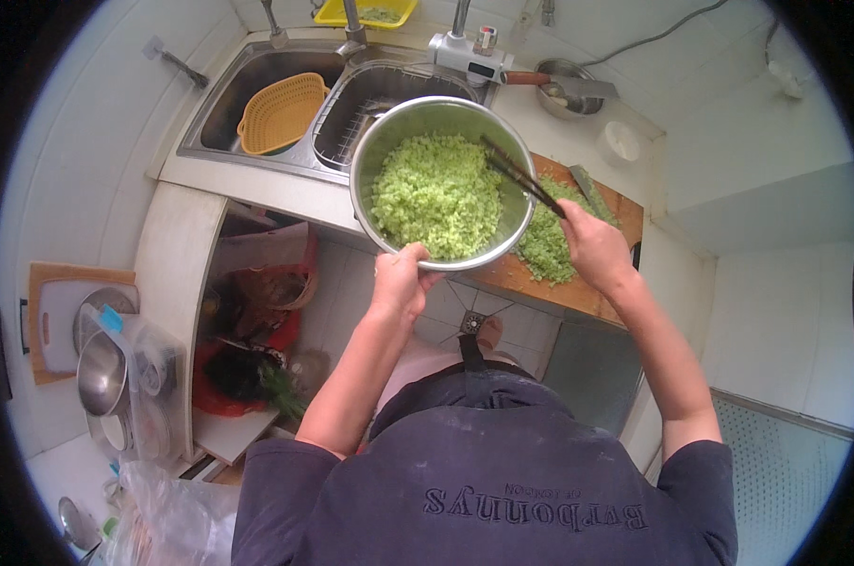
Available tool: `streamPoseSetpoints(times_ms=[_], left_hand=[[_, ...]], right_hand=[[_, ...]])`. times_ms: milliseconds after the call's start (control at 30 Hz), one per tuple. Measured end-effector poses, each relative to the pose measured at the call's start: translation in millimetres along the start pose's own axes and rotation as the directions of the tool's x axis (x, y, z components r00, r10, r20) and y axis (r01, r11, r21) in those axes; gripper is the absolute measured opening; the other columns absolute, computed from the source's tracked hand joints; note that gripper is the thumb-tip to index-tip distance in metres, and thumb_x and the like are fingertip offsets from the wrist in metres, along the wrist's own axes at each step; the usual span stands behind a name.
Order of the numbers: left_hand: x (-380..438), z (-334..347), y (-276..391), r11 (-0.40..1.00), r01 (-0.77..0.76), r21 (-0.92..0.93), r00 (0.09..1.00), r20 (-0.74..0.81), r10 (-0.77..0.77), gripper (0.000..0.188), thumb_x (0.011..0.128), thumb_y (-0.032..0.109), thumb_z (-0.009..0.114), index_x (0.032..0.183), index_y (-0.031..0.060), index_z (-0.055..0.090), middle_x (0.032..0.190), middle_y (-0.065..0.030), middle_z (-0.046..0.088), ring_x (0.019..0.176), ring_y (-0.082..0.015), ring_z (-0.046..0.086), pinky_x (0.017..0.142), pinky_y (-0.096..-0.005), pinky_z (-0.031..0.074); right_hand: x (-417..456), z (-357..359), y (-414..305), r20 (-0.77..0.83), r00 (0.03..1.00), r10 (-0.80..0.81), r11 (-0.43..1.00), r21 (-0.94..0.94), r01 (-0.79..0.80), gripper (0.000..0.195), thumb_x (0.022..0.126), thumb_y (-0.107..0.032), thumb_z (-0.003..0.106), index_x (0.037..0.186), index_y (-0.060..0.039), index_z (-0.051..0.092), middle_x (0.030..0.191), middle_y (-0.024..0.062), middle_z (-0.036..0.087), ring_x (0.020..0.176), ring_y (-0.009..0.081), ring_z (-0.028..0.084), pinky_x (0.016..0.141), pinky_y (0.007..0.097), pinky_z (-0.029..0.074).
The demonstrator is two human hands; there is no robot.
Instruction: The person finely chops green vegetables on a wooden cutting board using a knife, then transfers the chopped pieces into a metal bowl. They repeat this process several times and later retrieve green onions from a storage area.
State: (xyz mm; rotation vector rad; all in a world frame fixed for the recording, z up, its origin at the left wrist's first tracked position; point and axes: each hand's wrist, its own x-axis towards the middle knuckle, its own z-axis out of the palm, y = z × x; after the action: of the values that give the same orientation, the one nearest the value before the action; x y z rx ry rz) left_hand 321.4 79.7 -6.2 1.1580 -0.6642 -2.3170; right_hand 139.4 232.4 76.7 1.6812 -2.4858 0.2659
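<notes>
My left hand [400, 281] grips the near rim of a deep stainless steel bowl [407, 115], thumb over the edge. Finely chopped pale green vegetable [437, 198] fills its lower part. The bowl is tilted towards me over the counter's front edge. Between the fingers of my right hand [597, 244] is a pair of dark chopsticks [522, 177], whose tips reach over the bowl's right side. Below that hand, more chopped green vegetable [547, 244] lies heaped on a wooden cutting board [625, 205]. A knife blade [590, 187] rests on the heap.
Behind the bowl is a double steel sink [207, 145], with a yellow plastic basket [282, 113] in its left basin. A cleaver [575, 85] lies across a small metal bowl [565, 110] near a white dish [618, 143]. Storage boxes [161, 382] stand at left.
</notes>
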Motion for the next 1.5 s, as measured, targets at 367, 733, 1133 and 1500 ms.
streamPoseSetpoints(times_ms=[367, 733, 1133, 1500], left_hand=[[-17.6, 11.6, -8.3, 0.983, -0.155, -0.094, 0.981, -0.134, 0.142, 0.019, 0.068, -0.004, 0.047, 0.087, -0.0079, 0.047, 0.086, -0.015, 0.051, 0.075, -0.0252, 0.056, 0.063, -0.037, 0.053], [-11.8, 10.6, -18.2, 0.981, -0.163, -0.103, 0.961, -0.242, 0.134, 0.018, 0.069, -0.004, 0.047, 0.087, -0.0066, 0.046, 0.084, -0.0133, 0.052, 0.07, -0.0238, 0.057, 0.056, -0.0341, 0.053], [-8.1, 2.3, -11.9, 0.988, -0.092, -0.124, 0.955, -0.291, 0.053, 0.014, 0.067, -0.004, 0.048, 0.08, -0.0073, 0.045, 0.077, -0.0131, 0.049, 0.066, -0.0214, 0.054, 0.057, -0.0327, 0.053], [5.0, -60.4, 31.1, 0.925, -0.191, -0.329, 0.917, -0.397, 0.048, 0.028, 0.068, -0.004, 0.047, 0.096, -0.0082, 0.044, 0.085, -0.0124, 0.052, 0.063, -0.0224, 0.057, 0.053, -0.0322, 0.054]], right_hand=[[3.4, 15.1, 81.6, 0.177, 0.958, 0.224, 0.973, -0.105, -0.208, 0.04, 0.079, -0.007, 0.041, 0.119, -0.0069, 0.038, 0.098, 0.0183, 0.053, 0.082, 0.0333, 0.056, 0.067, 0.0405, 0.047], [21.1, 62.6, 121.3, 0.546, 0.777, 0.313, 0.949, -0.206, -0.237, 0.042, 0.076, -0.007, 0.038, 0.118, -0.0107, 0.039, 0.079, 0.0197, 0.058, 0.073, 0.0334, 0.058, 0.062, 0.0434, 0.045], [53.3, 40.1, 96.3, 0.633, 0.722, 0.28, 0.051, 0.741, -0.669, 0.018, 0.086, -0.022, 0.042, 0.079, -0.0072, 0.048, 0.056, -0.0034, 0.037, 0.043, 0.0063, 0.033, 0.039, 0.0213, 0.029], [82.3, 45.2, 44.4, 0.545, 0.837, 0.049, -0.119, 0.835, -0.537, 0.018, 0.09, -0.023, 0.038, 0.082, -0.0084, 0.045, 0.051, -0.0048, 0.029, 0.037, 0.003, 0.022, 0.032, 0.018, 0.017]])
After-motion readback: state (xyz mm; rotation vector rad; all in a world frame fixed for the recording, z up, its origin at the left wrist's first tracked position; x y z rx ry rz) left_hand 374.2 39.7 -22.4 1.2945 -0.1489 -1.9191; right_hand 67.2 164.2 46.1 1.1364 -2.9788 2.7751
